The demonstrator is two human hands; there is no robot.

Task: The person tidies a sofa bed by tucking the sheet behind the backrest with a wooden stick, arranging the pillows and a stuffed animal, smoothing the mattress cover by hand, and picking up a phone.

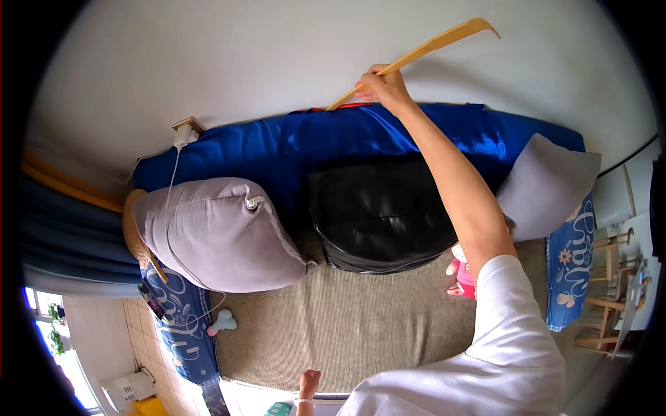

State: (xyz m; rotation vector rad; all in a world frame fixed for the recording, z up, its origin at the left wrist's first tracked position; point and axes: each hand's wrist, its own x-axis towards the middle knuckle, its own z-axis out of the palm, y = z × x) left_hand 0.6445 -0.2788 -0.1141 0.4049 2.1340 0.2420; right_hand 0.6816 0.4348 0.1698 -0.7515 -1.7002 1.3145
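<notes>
Backscratcher (438, 44) slanted in your gripping right hand (386, 87), arm outstretched over the sofa (374, 333); your left hand (309, 383) curled closed near its front edge.

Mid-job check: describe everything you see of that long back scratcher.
The back scratcher is long, slim and yellow-tan, apparently wood or bamboo. Its wider upper end curves over into small teeth; the other end is narrow. It slants in front of the pale wall, toothed end up and to the right, gripped along its lower part by the right hand. The low end reaches the blue cover's top edge; contact there is unclear.
</notes>
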